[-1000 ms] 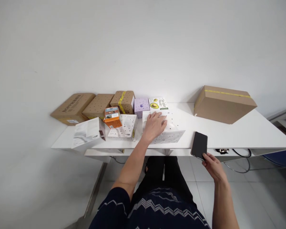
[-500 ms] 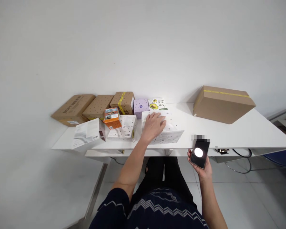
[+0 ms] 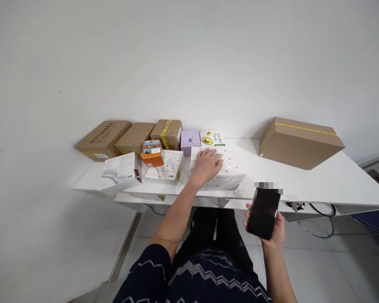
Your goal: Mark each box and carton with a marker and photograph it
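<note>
My left hand point(image 3: 206, 166) lies flat, fingers spread, on top of a white speckled box point(image 3: 222, 182). Right behind that box is a white box with an avocado picture point(image 3: 211, 138), and a small lilac box point(image 3: 190, 141) adjoins it on the left. In front of the table edge, my right hand point(image 3: 276, 231) is wrapped round a smartphone point(image 3: 263, 213), its dark screen facing up toward me. The phone's top end is partly covered by blurred blocks.
Brown cartons point(image 3: 102, 139) line the wall at the left. An orange box point(image 3: 153, 153) rests on another white speckled box point(image 3: 166, 172), beside a white box point(image 3: 120, 169). A large brown carton point(image 3: 303, 145) stands at the right on the white table point(image 3: 328, 185). Cables point(image 3: 325, 209) hang from the shelf below.
My right hand has turned the phone over and drawn it closer to me. A bright round spot on its screen half a second ago is gone. My left hand stays on the box.
</note>
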{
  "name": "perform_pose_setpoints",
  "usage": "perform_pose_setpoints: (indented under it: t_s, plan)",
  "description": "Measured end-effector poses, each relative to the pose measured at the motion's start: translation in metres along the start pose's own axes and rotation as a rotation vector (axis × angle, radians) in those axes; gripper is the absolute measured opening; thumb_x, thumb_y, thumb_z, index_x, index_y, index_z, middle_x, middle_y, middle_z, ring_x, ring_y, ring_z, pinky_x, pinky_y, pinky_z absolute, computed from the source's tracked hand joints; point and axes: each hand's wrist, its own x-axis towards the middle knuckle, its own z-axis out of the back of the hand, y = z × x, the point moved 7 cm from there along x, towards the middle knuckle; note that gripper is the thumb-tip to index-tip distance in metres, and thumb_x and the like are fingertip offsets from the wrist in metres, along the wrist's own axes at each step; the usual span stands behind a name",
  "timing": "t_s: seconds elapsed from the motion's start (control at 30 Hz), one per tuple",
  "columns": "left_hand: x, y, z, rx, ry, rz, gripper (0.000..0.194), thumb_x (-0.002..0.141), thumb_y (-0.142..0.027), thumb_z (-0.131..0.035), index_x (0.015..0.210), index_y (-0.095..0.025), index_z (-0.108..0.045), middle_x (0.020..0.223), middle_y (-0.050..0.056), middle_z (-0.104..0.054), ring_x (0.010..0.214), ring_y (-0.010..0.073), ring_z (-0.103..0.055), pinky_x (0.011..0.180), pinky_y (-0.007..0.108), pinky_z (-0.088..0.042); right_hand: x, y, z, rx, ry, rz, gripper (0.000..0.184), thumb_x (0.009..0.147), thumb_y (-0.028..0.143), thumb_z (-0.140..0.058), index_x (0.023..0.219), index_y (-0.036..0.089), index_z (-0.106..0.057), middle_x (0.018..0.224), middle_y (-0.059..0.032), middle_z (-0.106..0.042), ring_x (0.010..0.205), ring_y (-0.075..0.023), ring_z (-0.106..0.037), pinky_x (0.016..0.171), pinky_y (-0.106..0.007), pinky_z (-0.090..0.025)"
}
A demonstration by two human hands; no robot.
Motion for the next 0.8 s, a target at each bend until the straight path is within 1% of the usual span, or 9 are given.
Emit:
perform_pose_setpoints:
  t_s: [0.1, 0.17, 0.23, 0.3, 0.37, 0.43, 0.53, 0.67, 0.8]
  plan:
    - [-0.001, 0.001, 0.000, -0.003, -0.012, -0.001, 0.036, 0.094, -0.033, -0.039, 0.120, -0.023, -0.062, 0.136, 0.004, -0.054, 0.131, 0.0246, -0.041, 0.112, 0.043, -0.029, -0.008, 0.010, -0.059, 0.101, 0.189, -0.053, 0.059, 0.078, 0.064, -0.041, 0.116, 0.025, -0.063, 0.113, -0.0126, -0.068, 0.083, -0.0294, -0.068, 0.076, -0.053, -0.052]
    - [-0.001, 0.000, -0.001, -0.004, -0.015, -0.001, 0.036, 0.094, -0.033, -0.039, 0.120, -0.024, -0.062, 0.136, 0.004, -0.054, 0.131, 0.0242, -0.040, 0.112, 0.043, -0.028, -0.013, 0.015, -0.098, 0.135, 0.326, -0.098, 0.059, 0.078, 0.063, -0.041, 0.113, 0.022, -0.065, 0.113, -0.0130, -0.068, 0.081, -0.0287, -0.067, 0.071, -0.049, -0.054]
    - [-0.002, 0.000, 0.000, -0.003, -0.018, -0.003, 0.035, 0.094, -0.034, -0.039, 0.120, -0.024, -0.062, 0.137, 0.004, -0.053, 0.132, 0.0239, -0.040, 0.112, 0.043, -0.028, -0.015, 0.021, -0.132, 0.149, 0.434, -0.124, 0.060, 0.078, 0.063, -0.041, 0.113, 0.019, -0.064, 0.114, -0.0132, -0.068, 0.079, -0.0272, -0.067, 0.067, -0.046, -0.055]
    - [-0.001, -0.001, 0.002, -0.004, -0.006, 0.001, 0.034, 0.094, -0.034, -0.040, 0.119, -0.024, -0.062, 0.137, 0.004, -0.053, 0.133, 0.0245, -0.039, 0.112, 0.044, -0.028, -0.015, 0.026, -0.160, 0.170, 0.501, -0.129, 0.060, 0.079, 0.061, -0.040, 0.116, 0.019, -0.062, 0.115, -0.0126, -0.067, 0.079, -0.0259, -0.067, 0.067, -0.045, -0.055]
    - [0.000, -0.002, 0.003, -0.005, 0.027, 0.011, 0.032, 0.094, -0.032, -0.041, 0.116, -0.024, -0.062, 0.137, 0.005, -0.053, 0.132, 0.0254, -0.040, 0.111, 0.044, -0.029, -0.013, 0.031, -0.181, 0.194, 0.538, -0.120, 0.059, 0.081, 0.059, -0.039, 0.120, 0.021, -0.059, 0.116, -0.0118, -0.067, 0.083, -0.0260, -0.067, 0.072, -0.048, -0.055]
    - [0.001, -0.002, 0.003, 0.001, 0.071, 0.021, 0.030, 0.092, -0.029, -0.042, 0.113, -0.023, -0.063, 0.136, 0.006, -0.054, 0.131, 0.0259, -0.041, 0.110, 0.044, -0.030, -0.008, 0.036, -0.196, 0.204, 0.564, -0.114, 0.057, 0.082, 0.058, -0.037, 0.122, 0.022, -0.057, 0.117, -0.0115, -0.066, 0.089, -0.0272, -0.067, 0.077, -0.052, -0.054]
    - [0.003, -0.001, 0.001, 0.015, 0.112, 0.010, 0.029, 0.091, -0.026, -0.042, 0.112, -0.022, -0.062, 0.134, 0.007, -0.054, 0.129, 0.0262, -0.042, 0.110, 0.044, -0.031, -0.001, 0.041, -0.211, 0.214, 0.604, -0.108, 0.057, 0.082, 0.058, -0.037, 0.120, 0.021, -0.058, 0.117, -0.0120, -0.066, 0.097, -0.0289, -0.066, 0.080, -0.054, -0.053]
    - [0.003, 0.001, -0.001, 0.010, 0.106, -0.020, 0.034, 0.090, -0.023, -0.044, 0.121, -0.027, -0.058, 0.135, 0.005, -0.053, 0.129, 0.0261, -0.041, 0.111, 0.045, -0.030, 0.010, 0.045, -0.220, 0.219, 0.626, -0.114, 0.054, 0.084, 0.055, -0.036, 0.116, 0.019, -0.059, 0.115, -0.0124, -0.067, 0.098, -0.0291, -0.065, 0.079, -0.053, -0.054]
    - [0.002, 0.002, 0.001, -0.001, 0.101, -0.024, 0.035, 0.091, -0.025, -0.045, 0.124, -0.031, -0.055, 0.135, 0.002, -0.052, 0.131, 0.0244, -0.039, 0.112, 0.043, -0.029, 0.017, 0.047, -0.223, 0.226, 0.624, -0.092, 0.052, 0.084, 0.055, -0.037, 0.117, 0.019, -0.058, 0.112, -0.0117, -0.068, 0.097, -0.0285, -0.065, 0.079, -0.053, -0.054]
